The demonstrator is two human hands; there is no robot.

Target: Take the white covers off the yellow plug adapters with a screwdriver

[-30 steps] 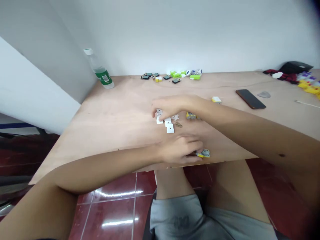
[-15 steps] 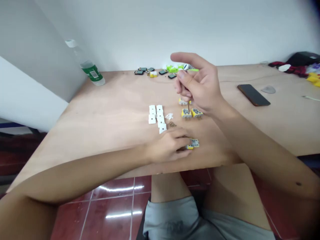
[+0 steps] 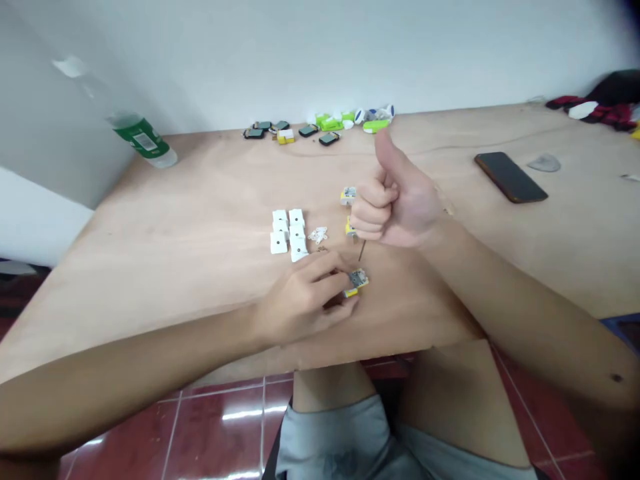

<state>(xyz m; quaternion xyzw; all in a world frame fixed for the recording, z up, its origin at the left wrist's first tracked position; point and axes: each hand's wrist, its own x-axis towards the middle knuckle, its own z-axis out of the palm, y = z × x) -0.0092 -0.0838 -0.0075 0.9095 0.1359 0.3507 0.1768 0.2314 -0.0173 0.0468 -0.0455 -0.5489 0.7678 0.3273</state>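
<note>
My left hand [image 3: 313, 293] lies low over the table, its fingers closed on a small yellow-and-grey plug housing [image 3: 359, 278] whose open side faces up. Above and to the right, my right hand [image 3: 393, 203] is curled into a fist with the thumb raised. From under that fist points the thin shaft of a screwdriver [image 3: 363, 249], its tip just over the held housing; the handle is hidden in the palm. Similar yellow housings [image 3: 348, 195] sit partly behind my right hand. Left of them are small white clips [image 3: 319, 235] and tiny brass screws [image 3: 323, 249], partly covered by my left hand.
White blocks [image 3: 279, 242] stand in two rows on the wooden table [image 3: 200, 247]. Dark modules [image 3: 254, 133] and green parts [image 3: 330, 122] lie along the wall. A green-labelled bottle [image 3: 143, 139] stands back left, a phone [image 3: 510, 177] lies right.
My right hand has come down and closed into a fist, bringing the screwdriver tip near the held housing. My left hand keeps its grip. The view has shifted, so table items appear further left.
</note>
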